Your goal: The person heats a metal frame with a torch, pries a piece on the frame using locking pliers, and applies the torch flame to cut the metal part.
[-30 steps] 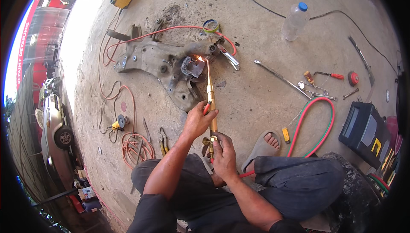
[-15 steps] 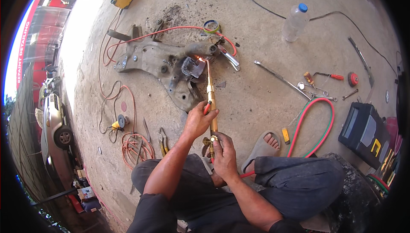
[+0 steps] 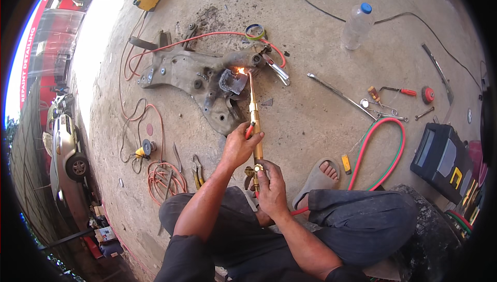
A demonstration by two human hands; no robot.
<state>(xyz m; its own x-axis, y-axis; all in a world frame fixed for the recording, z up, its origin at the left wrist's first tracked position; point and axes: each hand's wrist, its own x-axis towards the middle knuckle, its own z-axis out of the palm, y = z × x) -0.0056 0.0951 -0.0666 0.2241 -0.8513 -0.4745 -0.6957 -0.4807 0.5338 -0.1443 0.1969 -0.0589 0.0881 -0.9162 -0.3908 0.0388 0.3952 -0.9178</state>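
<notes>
A long brass gas torch [image 3: 253, 107] slants upward between my hands. My left hand [image 3: 241, 146] is closed against its barrel, and a small red piece [image 3: 250, 130] pokes out beside the fingers; what it belongs to is hidden. Lower down, my right hand [image 3: 272, 186] grips the torch's rear by the brass valve knobs [image 3: 258, 168]. From the thin tip a bright orange flame [image 3: 240, 70] plays on a grey metal car subframe [image 3: 181, 70] lying on the concrete. Below the flame, a dark, rough-edged metal piece [image 3: 233, 83] sits on the subframe.
Red and green hoses [image 3: 401, 142] loop at my right near a dark toolbox [image 3: 442, 160]. A plastic bottle [image 3: 358, 27], a long metal bar [image 3: 341, 97] and hand tools lie on the right. Left are an orange cord [image 3: 163, 178], an angle grinder [image 3: 146, 149] and pliers [image 3: 198, 171].
The flame at the torch tip has grown larger and brighter. The torch and my left hand have shifted very slightly; my right hand holds its place.
</notes>
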